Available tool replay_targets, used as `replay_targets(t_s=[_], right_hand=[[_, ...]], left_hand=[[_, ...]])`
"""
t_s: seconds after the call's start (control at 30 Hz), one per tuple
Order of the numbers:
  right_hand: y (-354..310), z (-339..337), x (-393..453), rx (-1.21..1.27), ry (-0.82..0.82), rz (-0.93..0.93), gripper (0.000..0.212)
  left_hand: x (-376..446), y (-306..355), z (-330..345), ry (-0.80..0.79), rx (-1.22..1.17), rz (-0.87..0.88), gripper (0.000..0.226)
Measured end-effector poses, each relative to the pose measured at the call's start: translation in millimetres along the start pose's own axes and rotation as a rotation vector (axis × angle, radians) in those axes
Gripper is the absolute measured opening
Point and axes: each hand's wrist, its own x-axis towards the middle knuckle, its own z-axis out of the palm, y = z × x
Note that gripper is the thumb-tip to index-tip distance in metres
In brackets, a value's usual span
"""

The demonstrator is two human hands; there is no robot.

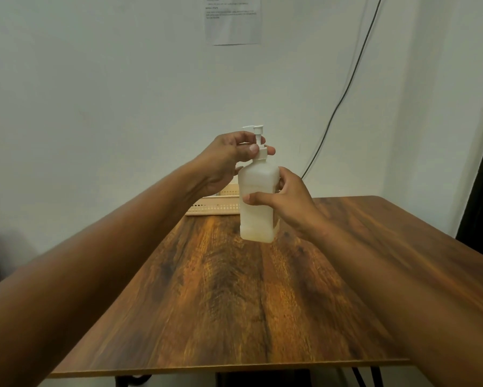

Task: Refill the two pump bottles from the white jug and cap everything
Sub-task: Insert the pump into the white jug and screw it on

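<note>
Here, a frosted, square-shouldered plastic pump bottle (258, 202) is held upright above a wood-grain table (234, 289), its long axis vertical and its white nozzle pointing left. The left hand (226, 160) pinches the ribbed pump collar (262, 152) between thumb and curled fingers. The right hand (287, 199) grasps the bottle's body, thumb across the near face, fingers wrapped behind. A perforated cream basket (215, 205) sits behind, against the wall.

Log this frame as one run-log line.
left hand: pinches pump collar | right hand: grips pump bottle | bottle: upright, above table | basket: behind
</note>
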Motion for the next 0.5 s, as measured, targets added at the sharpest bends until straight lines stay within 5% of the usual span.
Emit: replay_targets(t_s=[0.23,0.5], right_hand=[[-3.9,2.5,0.1,-0.017,0.013,-0.014,0.077],[-4.5,2.1,-0.4,0.023,0.001,0.000,0.076]], left_hand=[[1.2,-1.2,9.0,0.184,0.056,0.158,0.014],[1.5,9.6,-3.2,-0.027,0.108,0.047,0.014]])
